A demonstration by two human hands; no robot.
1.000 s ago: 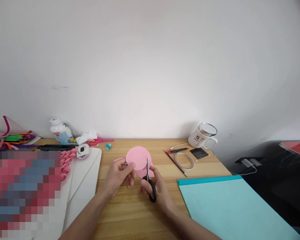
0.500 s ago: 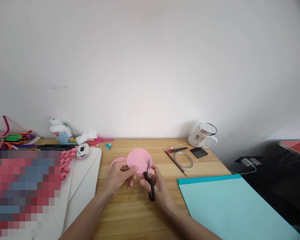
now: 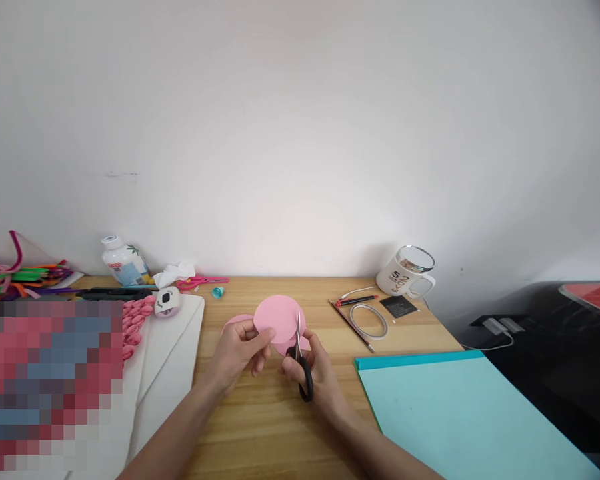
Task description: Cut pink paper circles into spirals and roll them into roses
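Observation:
A pink paper circle [image 3: 276, 317] is pinched between the thumb and fingers of my left hand [image 3: 243, 350], held above the wooden table. My right hand [image 3: 314, 370] grips black-handled scissors [image 3: 306, 380], their blades pointing up at the circle's right edge. Whether the blades have paper between them I cannot tell. Behind my left fingers another pink paper piece [image 3: 236, 323] lies partly hidden. More pink paper [image 3: 283, 348] shows below the circle, between the two hands.
Light blue sheets [image 3: 460, 407] lie at the right. A mug [image 3: 403, 273], a coiled cable [image 3: 369, 322] and pencils [image 3: 350, 323] sit at the back right. White paper [image 3: 173, 367], pink scissors [image 3: 205, 283], a bottle [image 3: 124, 261] and pipe cleaners [image 3: 25, 279] occupy the left.
The circle and both hands keep nearly the same place. The scissors have shifted very slightly, their handle a little to the right. The whole view has moved slightly.

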